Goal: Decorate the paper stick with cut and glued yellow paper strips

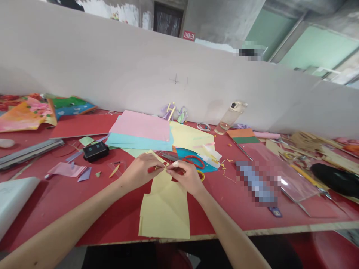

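My left hand (141,168) and my right hand (187,175) meet at the middle of the table, with thumbs and fingertips pinched together. Between the fingertips is a small yellow piece of paper (165,167), mostly covered by the fingers. Below the hands, several pale yellow paper sheets (165,213) lie stacked unevenly, reaching the table's front edge. Just behind my right hand rest scissors (193,160) with a red handle loop; a yellow loop shows beside the wrist, partly hidden.
Pink paper (143,125) and blue sheets lie behind the hands. A black box (95,151) stands left. At the back right leans a clear bottle (228,119) against the white partition (179,71). Paper scraps, a pixelated blue object (256,183) and a black pouch (333,179) lie around.
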The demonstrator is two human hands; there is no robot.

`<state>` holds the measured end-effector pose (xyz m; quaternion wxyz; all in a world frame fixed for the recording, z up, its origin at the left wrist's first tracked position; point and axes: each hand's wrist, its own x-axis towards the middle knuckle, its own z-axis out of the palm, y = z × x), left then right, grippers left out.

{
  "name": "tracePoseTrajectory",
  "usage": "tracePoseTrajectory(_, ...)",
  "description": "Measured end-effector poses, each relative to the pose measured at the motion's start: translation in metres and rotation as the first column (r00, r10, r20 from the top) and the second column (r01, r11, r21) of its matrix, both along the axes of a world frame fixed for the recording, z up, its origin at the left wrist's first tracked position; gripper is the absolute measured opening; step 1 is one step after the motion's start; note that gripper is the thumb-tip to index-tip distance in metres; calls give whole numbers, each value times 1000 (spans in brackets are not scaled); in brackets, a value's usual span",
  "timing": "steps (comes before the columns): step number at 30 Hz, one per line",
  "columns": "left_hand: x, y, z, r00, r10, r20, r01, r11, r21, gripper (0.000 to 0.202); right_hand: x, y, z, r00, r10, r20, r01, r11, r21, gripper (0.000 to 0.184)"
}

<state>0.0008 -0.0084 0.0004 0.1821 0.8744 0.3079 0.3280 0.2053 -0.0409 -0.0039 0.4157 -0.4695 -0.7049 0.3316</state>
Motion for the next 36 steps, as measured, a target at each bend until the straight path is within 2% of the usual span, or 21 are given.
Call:
tracePoseTrajectory(5,-1,-2,2,1000,-3,2,3,1000,21,10,0,0,-1,999,29,-40,-30,999,-42,11)
tracePoseTrajectory(11,0,-5,0,999,28,-24,-28,999,-25,12,1,-1,-3,999,30,-45,-32,999,-33,10)
tracePoseTrajectory(17,1,-5,5,1000,29,0,-29,999,24,8,1,-3,-6,987,16,-158,-48,978,-203,17)
tracePoseTrajectory(21,2,-5,5,1000,9,-14,-9,999,48,9,1,-2,-5,987,17,-160,-48,981,-189,14)
tracePoseTrajectory(28,0,-6,0,1000,0,6,0,1000,-12,11,0,-3,-4,987,12,-161,-39,985,-165,16)
tracePoseTrajectory(36,0,-8,6,999,11,42,-9,999,-49,10,0,-4,-2,988,13,-156,-43,981,-189,18)
